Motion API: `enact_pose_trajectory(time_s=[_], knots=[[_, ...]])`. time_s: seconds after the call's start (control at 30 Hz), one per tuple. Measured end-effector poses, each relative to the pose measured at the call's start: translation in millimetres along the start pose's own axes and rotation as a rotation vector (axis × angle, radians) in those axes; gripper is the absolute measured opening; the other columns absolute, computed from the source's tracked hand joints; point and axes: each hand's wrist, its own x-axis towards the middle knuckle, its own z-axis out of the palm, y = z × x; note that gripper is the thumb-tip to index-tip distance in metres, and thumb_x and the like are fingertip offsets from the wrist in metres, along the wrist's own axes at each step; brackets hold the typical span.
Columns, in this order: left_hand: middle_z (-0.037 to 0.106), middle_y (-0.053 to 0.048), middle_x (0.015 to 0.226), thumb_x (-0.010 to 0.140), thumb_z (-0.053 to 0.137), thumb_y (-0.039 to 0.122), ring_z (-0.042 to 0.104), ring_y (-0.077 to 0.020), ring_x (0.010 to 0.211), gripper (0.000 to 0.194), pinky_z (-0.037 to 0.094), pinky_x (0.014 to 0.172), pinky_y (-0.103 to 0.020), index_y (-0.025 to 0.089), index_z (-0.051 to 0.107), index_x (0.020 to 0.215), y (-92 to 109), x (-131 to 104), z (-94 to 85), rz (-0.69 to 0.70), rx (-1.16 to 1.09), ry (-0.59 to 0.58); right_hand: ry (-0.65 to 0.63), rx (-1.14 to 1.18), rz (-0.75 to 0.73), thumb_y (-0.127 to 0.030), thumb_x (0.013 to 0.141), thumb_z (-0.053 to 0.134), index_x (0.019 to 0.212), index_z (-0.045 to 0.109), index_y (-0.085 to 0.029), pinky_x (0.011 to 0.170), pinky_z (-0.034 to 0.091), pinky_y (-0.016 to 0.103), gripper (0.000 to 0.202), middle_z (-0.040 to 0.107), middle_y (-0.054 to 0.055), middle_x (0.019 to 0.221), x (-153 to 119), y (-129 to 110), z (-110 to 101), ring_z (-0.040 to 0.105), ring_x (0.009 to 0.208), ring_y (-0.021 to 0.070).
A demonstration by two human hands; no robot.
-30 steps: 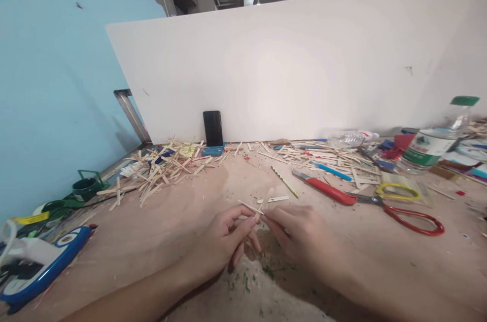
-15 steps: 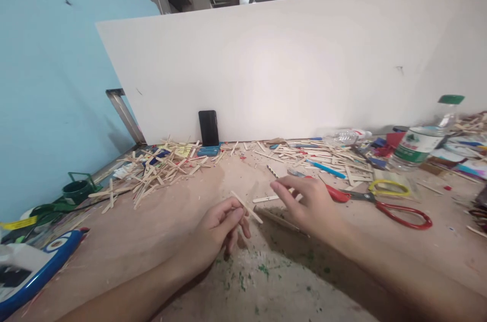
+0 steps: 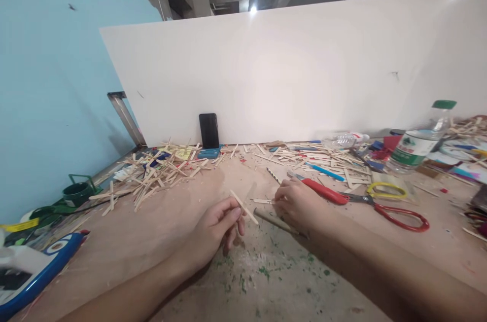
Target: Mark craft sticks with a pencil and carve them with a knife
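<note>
Wood, plastic and metal
Pale matt wooden stick point(image 3: 244, 207); glossy red plastic scissors point(image 3: 376, 205) handles, dull metal blades; rough, dusty worktable point(image 3: 125, 241).

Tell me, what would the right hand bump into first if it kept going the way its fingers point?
Probably the small stick lying just past the right hand; its fingertips look almost on it.

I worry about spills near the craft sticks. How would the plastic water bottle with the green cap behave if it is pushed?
The water bottle stands upright, tall and narrow, so it would probably tip rather than slide. Its clear walls look thin, so it likely dents when squeezed. On its side, being round, it may roll toward the red scissors.
</note>
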Motion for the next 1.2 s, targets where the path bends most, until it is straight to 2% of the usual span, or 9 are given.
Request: enact_pose_trajectory(time_s=[0.2,0.43,0.53,0.63,0.83,1.2], knots=[[0.065,-0.001,0.076,0.091,0.062,0.068,0.047,-0.0063,0.046,0.052,0.039,0.045,-0.02,0.016,0.06,0.086,0,-1,0.6,0.008,0.024,-0.018,0.017,0.236,0.153,-0.039,0.102,0.067,0.129,0.066,-0.018,0.094,0.06,0.046,0.034,0.067,0.011,0.13,-2,-8,-5,0.068,0.11,0.0242],[0.068,-0.002,0.073,0.093,0.061,0.067,0.048,-0.0072,0.046,0.051,0.039,0.046,-0.02,0.016,0.059,0.084,-3,0,2.1,0.002,0.05,-0.017,-0.002,0.777,0.228,-0.04,0.104,0.065,0.122,0.066,-0.015,0.076,0.061,0.035,0.031,0.071,0.006,0.108,0,-15,-17,0.07,0.086,0.0173],[0.069,-0.003,0.075,0.093,0.062,0.067,0.049,-0.0077,0.048,0.051,0.042,0.047,-0.02,0.016,0.061,0.086,-4,1,1.9,-0.004,0.064,-0.012,0.008,0.979,0.246,-0.04,0.097,0.071,0.113,0.068,-0.015,0.067,0.057,0.029,0.029,0.072,0.004,0.093,-1,-15,-21,0.067,0.074,0.0147],[0.068,-0.002,0.077,0.093,0.062,0.065,0.05,-0.008,0.049,0.05,0.045,0.049,-0.021,0.016,0.062,0.087,-4,1,1.2,-0.003,0.071,0.003,0.028,1.121,0.26,-0.042,0.084,0.079,0.104,0.07,-0.016,0.061,0.051,0.027,0.034,0.073,0.004,0.085,-4,-19,-24,0.064,0.067,0.013],[0.066,-0.001,0.078,0.093,0.062,0.065,0.05,-0.0078,0.05,0.05,0.046,0.049,-0.021,0.015,0.062,0.087,-4,1,0.5,0.007,0.076,0.017,-0.007,1.236,0.254,-0.044,0.072,0.086,0.097,0.074,-0.016,0.061,0.047,0.027,0.04,0.072,0.002,0.077,-8,-31,-29,0.061,0.062,0.0117],[0.066,0.0,0.076,0.092,0.065,0.064,0.049,-0.0068,0.049,0.05,0.041,0.048,-0.02,0.014,0.064,0.092,-6,2,0.9,-0.009,0.053,0.007,-0.154,1.239,0.246,-0.039,0.072,0.088,0.096,0.074,-0.015,0.057,0.047,0.027,0.037,0.075,0.004,0.077,-12,-39,-26,0.063,0.059,0.0131]])
